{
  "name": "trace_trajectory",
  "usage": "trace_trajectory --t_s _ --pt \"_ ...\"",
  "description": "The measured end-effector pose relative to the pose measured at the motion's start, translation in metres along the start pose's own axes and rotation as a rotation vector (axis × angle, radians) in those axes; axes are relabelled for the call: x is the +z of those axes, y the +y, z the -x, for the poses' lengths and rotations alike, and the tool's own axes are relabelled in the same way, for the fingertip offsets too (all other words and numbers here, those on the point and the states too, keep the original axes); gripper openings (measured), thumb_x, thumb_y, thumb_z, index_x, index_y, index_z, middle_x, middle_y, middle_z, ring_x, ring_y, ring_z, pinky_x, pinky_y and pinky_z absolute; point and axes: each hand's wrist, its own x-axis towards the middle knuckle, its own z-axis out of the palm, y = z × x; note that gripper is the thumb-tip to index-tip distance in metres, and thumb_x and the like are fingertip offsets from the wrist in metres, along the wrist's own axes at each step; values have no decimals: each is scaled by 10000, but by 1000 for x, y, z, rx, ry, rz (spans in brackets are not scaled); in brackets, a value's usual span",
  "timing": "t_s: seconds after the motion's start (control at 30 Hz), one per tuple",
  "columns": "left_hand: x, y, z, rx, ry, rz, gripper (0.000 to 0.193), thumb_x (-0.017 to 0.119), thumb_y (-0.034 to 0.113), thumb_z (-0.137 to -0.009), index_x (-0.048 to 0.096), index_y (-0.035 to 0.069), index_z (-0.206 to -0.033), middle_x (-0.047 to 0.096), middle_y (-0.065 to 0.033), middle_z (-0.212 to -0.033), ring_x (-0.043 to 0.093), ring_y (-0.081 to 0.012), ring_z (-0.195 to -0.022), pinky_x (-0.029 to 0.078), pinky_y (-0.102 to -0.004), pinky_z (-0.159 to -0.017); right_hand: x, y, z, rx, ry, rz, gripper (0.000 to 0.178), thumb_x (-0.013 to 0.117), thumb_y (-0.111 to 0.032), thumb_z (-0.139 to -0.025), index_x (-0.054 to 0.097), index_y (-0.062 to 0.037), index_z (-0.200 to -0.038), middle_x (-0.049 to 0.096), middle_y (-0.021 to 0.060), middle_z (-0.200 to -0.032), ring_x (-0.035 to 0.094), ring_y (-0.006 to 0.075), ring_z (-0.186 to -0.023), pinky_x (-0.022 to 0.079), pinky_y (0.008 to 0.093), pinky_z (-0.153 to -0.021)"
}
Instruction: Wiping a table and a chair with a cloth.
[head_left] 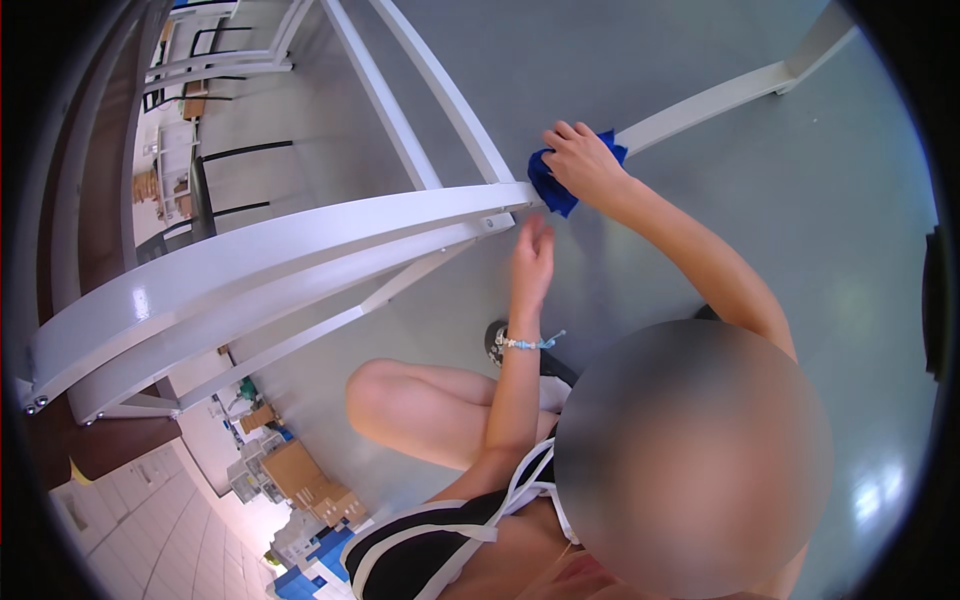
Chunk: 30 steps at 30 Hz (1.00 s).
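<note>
Right hand: right hand (583, 160) reaches forward on an outstretched arm, fingers curled down onto one blue cloth (553, 180), pressing it against a bar of the white frame (300, 235).
Left hand: left hand (532, 262) lifts upright just below the frame's joint, fingers loosely open, gripping nothing; one beaded bracelet (528, 343) circles the wrist.
Cloth: soft, crumpled, bunched under the palm.
Frame: glossy white painted bars, two bolts at the joint.
Floor (800, 200): smooth, pale grey, shiny.
</note>
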Motion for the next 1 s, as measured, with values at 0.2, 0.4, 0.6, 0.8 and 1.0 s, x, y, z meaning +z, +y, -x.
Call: trace_trajectory --t_s 0.2,0.4,0.6,0.8,1.0 --pt "18 6 12 -277 -203 450 508 458 395 -963 394 53 -1332 498 -86 -1286 509 -206 -1176 435 -367 -957 -1 -42 24 138 -107 -348 183 587 -219 -829 646 -68 -745 587 84 -896 565 236 -900 478 340 -746" --pt "28 -5 29 -348 -208 972 499 402 449 -968 373 124 -1344 473 -43 -1302 472 -170 -1198 429 -370 -950 -20 -63 58 193 -116 -618 256 545 -262 -885 631 -25 -843 591 110 -943 563 270 -913 480 352 -784" --pt "13 -7 18 -331 188 722 463 440 416 -962 483 48 -1240 534 -61 -1194 528 -158 -1074 443 -299 -897 -16 -62 77 169 104 -713 230 625 -224 -823 621 -13 -915 549 102 -1038 519 268 -976 447 371 -856" --pt "-1 -16 -3 -99 484 423 451 508 361 -946 444 14 -1227 513 -88 -1187 530 -164 -1037 446 -296 -865 -18 -66 77 114 141 -731 218 659 -197 -792 613 -4 -881 538 106 -1073 506 278 -1004 440 387 -867" --pt "8 -5 -50 -29 436 593 432 421 364 -982 429 37 -1263 520 -85 -1199 525 -173 -1058 444 -294 -873 -26 -61 76 184 163 -820 157 626 -145 -818 591 5 -846 552 122 -1036 530 297 -940 444 380 -847"
